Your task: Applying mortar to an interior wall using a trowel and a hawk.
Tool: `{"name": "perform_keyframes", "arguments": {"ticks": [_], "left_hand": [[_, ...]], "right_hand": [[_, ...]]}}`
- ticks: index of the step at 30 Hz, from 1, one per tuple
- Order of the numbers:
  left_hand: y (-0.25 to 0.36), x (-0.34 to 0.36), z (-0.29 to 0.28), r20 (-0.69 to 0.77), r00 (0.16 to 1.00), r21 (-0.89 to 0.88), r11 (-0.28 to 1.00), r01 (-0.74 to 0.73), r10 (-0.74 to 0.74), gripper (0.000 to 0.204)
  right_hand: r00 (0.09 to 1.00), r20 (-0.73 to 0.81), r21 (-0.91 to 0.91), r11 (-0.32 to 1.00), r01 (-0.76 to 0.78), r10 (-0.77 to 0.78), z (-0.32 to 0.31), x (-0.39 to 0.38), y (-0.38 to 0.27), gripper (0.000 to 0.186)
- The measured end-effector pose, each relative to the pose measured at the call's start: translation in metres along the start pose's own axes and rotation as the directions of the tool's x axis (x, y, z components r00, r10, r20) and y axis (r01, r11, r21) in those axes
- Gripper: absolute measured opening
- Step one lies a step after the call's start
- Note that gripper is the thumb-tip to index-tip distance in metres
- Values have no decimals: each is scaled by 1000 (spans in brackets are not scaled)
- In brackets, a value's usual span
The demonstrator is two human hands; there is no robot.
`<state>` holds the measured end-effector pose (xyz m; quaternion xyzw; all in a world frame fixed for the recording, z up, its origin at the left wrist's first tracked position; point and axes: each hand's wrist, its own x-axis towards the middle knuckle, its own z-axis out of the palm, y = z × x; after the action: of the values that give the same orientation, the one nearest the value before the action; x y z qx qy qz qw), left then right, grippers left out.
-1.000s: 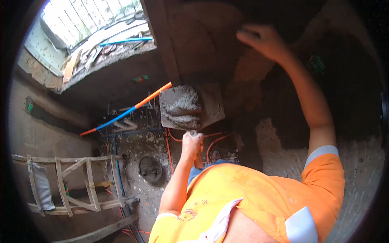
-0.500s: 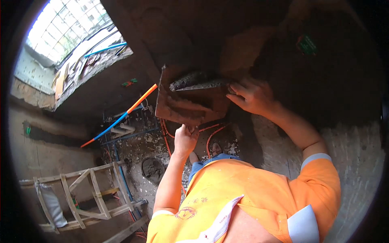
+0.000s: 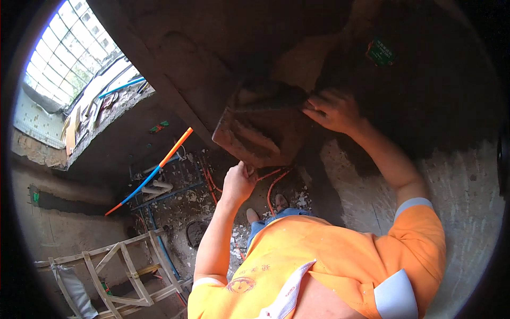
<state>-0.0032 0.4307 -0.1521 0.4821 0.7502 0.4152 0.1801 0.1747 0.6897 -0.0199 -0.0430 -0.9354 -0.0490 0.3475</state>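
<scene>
My left hand [image 3: 239, 182] grips a flat mortar hawk [image 3: 225, 137] from below, at its near edge. A ridge of wet mortar [image 3: 257, 137] lies on the board. My right hand [image 3: 336, 110] is closed on a plastering trowel [image 3: 270, 108], whose blade reaches left over the far side of the hawk, close to the dark plastered wall [image 3: 212, 32]. The trowel's handle is hidden by my fingers. Shadow hides whether the blade touches the wall.
A wooden ladder-like frame [image 3: 125, 266] stands at the lower left. An orange-and-blue pipe [image 3: 154, 174] slants nearby. Orange conduits [image 3: 273, 189] and a round bucket [image 3: 195, 233] are on the floor. A barred window [image 3: 69, 48] with scraps on its sill is at upper left.
The trowel blade, earlier showing a heap of mortar, has tilted and moved toward the wall; the heap is now hard to see. The hawk has turned slightly. The view has shifted.
</scene>
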Motion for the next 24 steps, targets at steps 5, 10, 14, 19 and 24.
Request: {"name": "perform_keyframes", "arguments": {"ticks": [5,10,14,19,24], "left_hand": [[-10,-17,55,190,958,-496,821,282,-215,12],[9,-10,53,290,829,-569,610,552,-479,15],[6,-12,38,277,803,-611,549,571,-527,18],[2,-17,29,224,783,-643,516,566,-580,18],[7,-16,24,206,804,-627,556,546,-557,17]], "right_hand": [[991,131,-140,990,-15,33,29,60,39,32],[935,346,-93,994,-48,78,11,144,64,44],[914,398,1,996,-89,81,-21,179,64,46],[998,17,147,987,-69,67,-12,145,72,46],[912,402,-212,977,9,78,39,114,14,37]]}}
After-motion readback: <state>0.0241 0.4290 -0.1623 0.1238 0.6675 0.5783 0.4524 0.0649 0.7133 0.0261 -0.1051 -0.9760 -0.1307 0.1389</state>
